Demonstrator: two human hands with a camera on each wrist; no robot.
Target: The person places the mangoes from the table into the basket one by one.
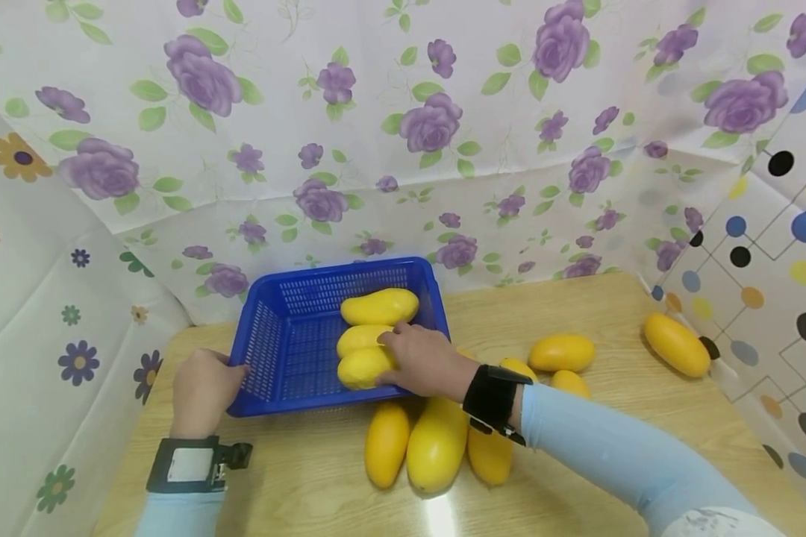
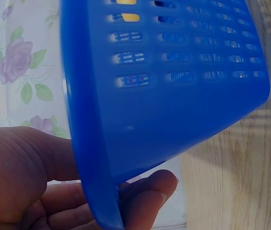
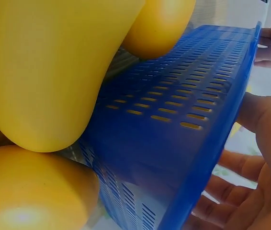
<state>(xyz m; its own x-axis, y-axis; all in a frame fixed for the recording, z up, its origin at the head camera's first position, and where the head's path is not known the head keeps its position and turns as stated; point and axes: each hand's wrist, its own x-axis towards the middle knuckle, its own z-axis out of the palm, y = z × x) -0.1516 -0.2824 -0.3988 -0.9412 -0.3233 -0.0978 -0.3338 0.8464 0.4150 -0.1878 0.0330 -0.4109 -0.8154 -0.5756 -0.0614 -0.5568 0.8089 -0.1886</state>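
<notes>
A blue slotted basket (image 1: 269,350) sits on the wooden table and holds three yellow mangoes. My left hand (image 1: 204,384) grips its front left corner; in the left wrist view the thumb and fingers (image 2: 145,191) curl round the basket's edge (image 2: 164,96). My right hand (image 1: 423,362) reaches over the front right rim and holds the end of the nearest mango (image 1: 361,368) inside. The other two mangoes (image 1: 379,306) lie behind it. In the right wrist view the right hand (image 3: 265,158) shows beyond the basket wall (image 3: 174,124).
Several more mangoes lie on the table: three close together (image 1: 436,444) in front of the basket under my right forearm, others at the right (image 1: 562,352), one far right (image 1: 676,343). Flowered cloth walls close in the table's back and sides.
</notes>
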